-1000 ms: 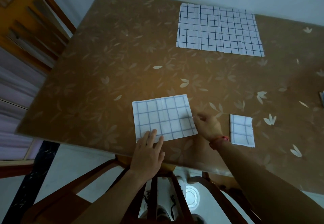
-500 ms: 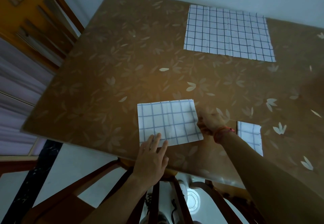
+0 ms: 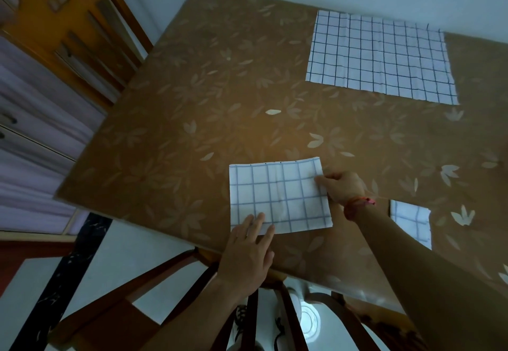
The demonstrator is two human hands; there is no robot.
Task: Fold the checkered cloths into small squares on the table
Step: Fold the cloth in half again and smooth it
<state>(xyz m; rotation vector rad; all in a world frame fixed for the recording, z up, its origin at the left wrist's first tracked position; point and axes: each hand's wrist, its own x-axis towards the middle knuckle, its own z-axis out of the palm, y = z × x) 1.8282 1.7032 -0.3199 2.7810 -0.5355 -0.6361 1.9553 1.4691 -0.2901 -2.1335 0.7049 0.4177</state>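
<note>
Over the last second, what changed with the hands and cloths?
The right hand slid from the half-folded cloth's near right corner up to its far right edge and pinches it. The left hand stays flat on the near edge. The other cloths are unmoved.

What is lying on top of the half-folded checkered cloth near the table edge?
Left hand fingertips press the half-folded cloth's near edge; right hand pinches its right edge. Anything beneath is hidden.
</note>
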